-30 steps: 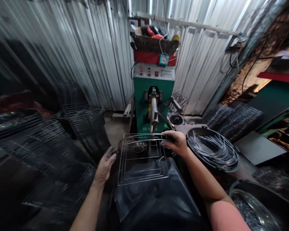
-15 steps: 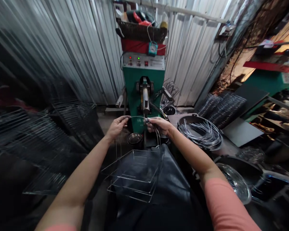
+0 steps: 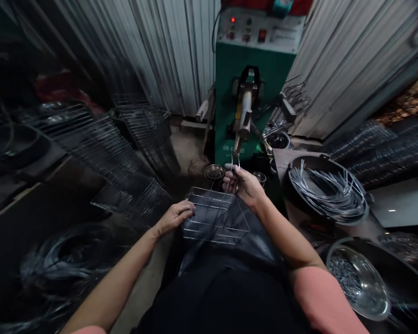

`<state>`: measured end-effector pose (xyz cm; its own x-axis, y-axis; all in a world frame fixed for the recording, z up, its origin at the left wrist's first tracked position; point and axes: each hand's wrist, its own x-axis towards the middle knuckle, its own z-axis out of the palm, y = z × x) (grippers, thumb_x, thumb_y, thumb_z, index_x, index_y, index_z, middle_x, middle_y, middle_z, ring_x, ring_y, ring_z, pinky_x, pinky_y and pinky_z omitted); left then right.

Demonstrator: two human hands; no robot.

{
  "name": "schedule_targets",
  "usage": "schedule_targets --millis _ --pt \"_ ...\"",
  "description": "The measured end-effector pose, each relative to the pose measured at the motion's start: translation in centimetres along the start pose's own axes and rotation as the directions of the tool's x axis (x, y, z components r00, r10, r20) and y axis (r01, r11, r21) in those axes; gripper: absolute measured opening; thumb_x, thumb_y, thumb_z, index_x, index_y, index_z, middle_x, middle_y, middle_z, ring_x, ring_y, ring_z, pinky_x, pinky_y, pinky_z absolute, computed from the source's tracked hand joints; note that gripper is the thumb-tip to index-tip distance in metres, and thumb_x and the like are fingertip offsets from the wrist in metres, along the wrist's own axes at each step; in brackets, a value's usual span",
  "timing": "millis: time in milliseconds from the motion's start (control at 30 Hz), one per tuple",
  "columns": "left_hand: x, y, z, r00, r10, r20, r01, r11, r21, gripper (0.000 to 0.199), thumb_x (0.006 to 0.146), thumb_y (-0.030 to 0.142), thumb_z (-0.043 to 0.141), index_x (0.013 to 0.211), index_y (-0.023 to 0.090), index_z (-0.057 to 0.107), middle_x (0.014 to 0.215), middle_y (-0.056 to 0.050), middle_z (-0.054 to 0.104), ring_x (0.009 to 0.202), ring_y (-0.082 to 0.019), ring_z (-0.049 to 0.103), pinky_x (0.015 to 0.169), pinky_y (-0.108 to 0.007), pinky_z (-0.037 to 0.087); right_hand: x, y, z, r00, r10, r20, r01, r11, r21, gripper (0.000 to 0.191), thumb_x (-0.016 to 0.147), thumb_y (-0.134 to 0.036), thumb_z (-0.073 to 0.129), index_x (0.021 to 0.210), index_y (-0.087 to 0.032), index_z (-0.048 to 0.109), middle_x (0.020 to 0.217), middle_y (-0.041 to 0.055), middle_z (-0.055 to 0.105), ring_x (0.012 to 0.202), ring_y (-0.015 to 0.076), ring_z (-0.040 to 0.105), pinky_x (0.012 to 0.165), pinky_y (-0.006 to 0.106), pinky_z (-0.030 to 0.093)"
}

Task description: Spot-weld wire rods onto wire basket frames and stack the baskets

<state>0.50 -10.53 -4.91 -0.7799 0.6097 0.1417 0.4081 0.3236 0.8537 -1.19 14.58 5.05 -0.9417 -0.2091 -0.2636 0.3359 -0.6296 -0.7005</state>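
One machine [image 3: 226,93] stands straight ahead, one red light lit on its panel, its rod [image 3: 244,116] jutting down just above the right hand [image 3: 242,183]. At right, one pan [image 3: 366,197] of wires [image 3: 334,197], too many to count, rests on a tabletop [image 3: 281,160]; nearer is one steel bowl [image 3: 374,290] of short metal pieces [image 3: 344,278]. Two small bowls [image 3: 215,171] sit below the machine, one either side of the right hand in the view. Wire racks [image 3: 90,134] crowd the left side, blurred past counting, with a coil [image 3: 66,260] in front of them.

One frame [image 3: 214,207] is over the dark cover [image 3: 202,255] on the lap, between the two hands. The right grip is narrow, closed on a bent wire [image 3: 231,162] pointing up toward the rod. The left hand [image 3: 177,214] has its fingertips at the frame's left edge, its grip narrow; whether it pinches the frame, I cannot tell.
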Motion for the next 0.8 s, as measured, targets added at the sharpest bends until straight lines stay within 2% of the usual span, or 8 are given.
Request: schedule_targets --millis 167,300,367,500,567,700,800 --pt "-2.4 -2.3 2.7 0.993 0.035 -0.11 -0.033 0.999 0.019 0.036 0.085 0.044 0.04 0.066 0.017 0.053 0.079 -0.005 0.059 0.086 -0.016 0.057 0.11 -0.045 0.019 -2.6 2.9 -2.2 1.0 -0.006 0.016 0.009 0.987 -0.158 0.023 0.085 -0.039 0.054 0.083 -0.016 0.057 0.064 -0.0015 0.05 0.053 0.0092 0.049 0.052 0.023 0.045" --pt "-2.5 -2.2 3.1 0.997 0.057 -0.044 -0.055 0.997 0.049 0.033 0.084 0.041 0.043 0.059 0.018 0.044 0.068 -0.001 0.052 0.078 -0.014 0.054 0.112 -0.045 0.016 -4.5 3.4 -3.7 0.998 0.036 0.056 -0.026 0.986 -0.163 0.026 0.082 -0.043 0.059 0.078 -0.018 0.054 0.059 -0.0039 0.045 0.046 0.0068 0.039 0.047 0.021 0.039" --pt "-2.3 -1.9 3.0 0.998 0.07 -0.007 -0.069 0.996 0.059 0.034 0.084 0.039 0.044 0.057 0.019 0.04 0.063 0.001 0.047 0.072 -0.013 0.052 0.112 -0.044 0.016 -5.1 3.4 -4.3 0.999 0.013 0.037 -0.007 0.989 -0.148 0.026 0.082 -0.043 0.059 0.076 -0.019 0.052 0.059 -0.0044 0.043 0.046 0.0063 0.037 0.047 0.021 0.037" --pt "-1.7 -1.4 3.0 0.995 0.096 0.034 -0.098 0.992 0.078 0.033 0.084 0.034 0.044 0.056 0.019 0.036 0.061 0.001 0.044 0.069 -0.012 0.05 0.112 -0.045 0.017 -5.4 3.3 -5.3 0.999 -0.028 0.025 0.031 0.989 -0.144 0.026 0.083 -0.042 0.058 0.074 -0.019 0.05 0.058 -0.0047 0.04 0.046 0.0067 0.035 0.047 0.021 0.036" --pt "-1.5 -1.2 2.9 0.994 0.099 0.037 -0.102 0.991 0.09 0.032 0.083 0.033 0.044 0.056 0.019 0.036 0.062 0.001 0.044 0.069 -0.013 0.05 0.111 -0.045 0.018 -5.2 3.3 -5.3 0.999 -0.031 0.042 0.037 0.986 -0.164 0.026 0.083 -0.045 0.056 0.078 -0.019 0.053 0.061 -0.0032 0.043 0.05 0.008 0.04 0.05 0.022 0.039" --pt "-1.3 -1.0 3.0 0.994 0.105 0.023 -0.106 0.989 0.102 0.03 0.083 0.031 0.045 0.057 0.019 0.037 0.062 0.001 0.045 0.071 -0.013 0.05 0.111 -0.045 0.018 -4.4 3.8 -4.8 0.985 -0.047 0.163 0.077 0.98 -0.186 0.039 0.08 -0.056 0.054 0.096 -0.02 0.058 0.074 0.0013 0.053 0.066 0.0129 0.051 0.064 0.028 0.045" --pt "-1.6 -1.3 3.1 0.994 0.106 0.011 -0.107 0.989 0.099 0.029 0.083 0.032 0.045 0.058 0.019 0.037 0.062 0.001 0.046 0.072 -0.013 0.051 0.112 -0.045 0.017 -4.2 4.6 -4.4 0.949 0.031 0.315 0.022 0.986 -0.163 0.049 0.076 -0.063 0.054 0.092 -0.017 0.059 0.07 0.0009 0.052 0.066 0.0138 0.051 0.067 0.032 0.046"
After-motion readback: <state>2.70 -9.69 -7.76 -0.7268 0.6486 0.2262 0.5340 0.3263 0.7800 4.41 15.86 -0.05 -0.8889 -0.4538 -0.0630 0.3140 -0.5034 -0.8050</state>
